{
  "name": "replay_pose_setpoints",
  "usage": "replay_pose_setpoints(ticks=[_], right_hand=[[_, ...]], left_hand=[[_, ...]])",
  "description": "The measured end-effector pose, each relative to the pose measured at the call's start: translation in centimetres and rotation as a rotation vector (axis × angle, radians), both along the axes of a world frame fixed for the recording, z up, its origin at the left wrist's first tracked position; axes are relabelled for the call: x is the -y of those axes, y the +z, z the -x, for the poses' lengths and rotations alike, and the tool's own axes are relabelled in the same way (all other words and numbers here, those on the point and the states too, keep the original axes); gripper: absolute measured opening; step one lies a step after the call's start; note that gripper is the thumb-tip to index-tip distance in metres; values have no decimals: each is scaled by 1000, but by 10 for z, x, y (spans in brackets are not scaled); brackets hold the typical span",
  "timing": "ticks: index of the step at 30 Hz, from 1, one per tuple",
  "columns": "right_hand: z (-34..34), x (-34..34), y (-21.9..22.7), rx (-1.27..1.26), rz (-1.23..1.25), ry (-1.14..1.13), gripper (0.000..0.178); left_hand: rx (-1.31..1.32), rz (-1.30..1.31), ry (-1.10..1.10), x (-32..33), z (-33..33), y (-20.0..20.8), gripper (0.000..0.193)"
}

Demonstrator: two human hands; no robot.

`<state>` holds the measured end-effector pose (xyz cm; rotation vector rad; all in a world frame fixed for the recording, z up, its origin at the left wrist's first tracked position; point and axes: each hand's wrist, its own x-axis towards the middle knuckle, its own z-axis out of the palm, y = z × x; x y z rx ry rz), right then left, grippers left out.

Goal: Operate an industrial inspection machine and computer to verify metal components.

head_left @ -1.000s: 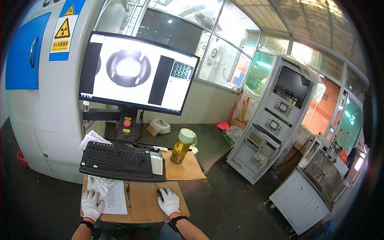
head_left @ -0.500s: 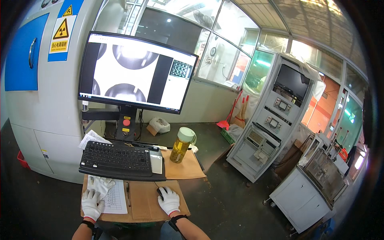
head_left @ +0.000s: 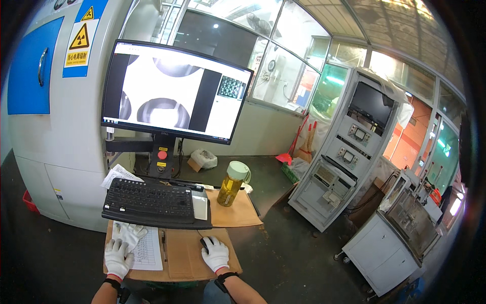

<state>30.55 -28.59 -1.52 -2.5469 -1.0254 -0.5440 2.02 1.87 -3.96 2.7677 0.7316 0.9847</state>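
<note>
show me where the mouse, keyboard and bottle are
Mouse (head_left: 205, 245), head view: its uncovered dark part
Keyboard (head_left: 149, 200), head view: middle of the keys
Bottle (head_left: 229, 192), head view: yellowish body below the lid

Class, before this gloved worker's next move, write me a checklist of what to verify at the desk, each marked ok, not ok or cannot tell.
1. Right hand on the mouse: ok.
2. Left hand clear of the keyboard: ok.
3. Monitor lit, showing an image: ok.
4. Paper sheet fully uncovered: not ok, a loose white glove overlaps it.
5. Bottle lid on: ok.
6. Mouse button pressed: cannot tell.
</note>
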Motion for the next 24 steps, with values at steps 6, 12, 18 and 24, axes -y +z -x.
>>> replay_pose_setpoints(ticks=[6, 12, 18, 24], right_hand=[[-3, 1, -4, 72, -68, 51, 47], [1, 2, 5, 39, -42, 37, 45], [-3, 0, 0, 42, -44, 32, 46], [-2, 0, -5, 32, -22, 7, 49]], left_hand=[[-27, 111, -25, 7, 3, 17, 44], [34, -18, -15, 9, -1, 19, 38], [4, 30, -23, 9, -4, 24, 38], [9, 20, -14, 5, -1, 12, 40]])
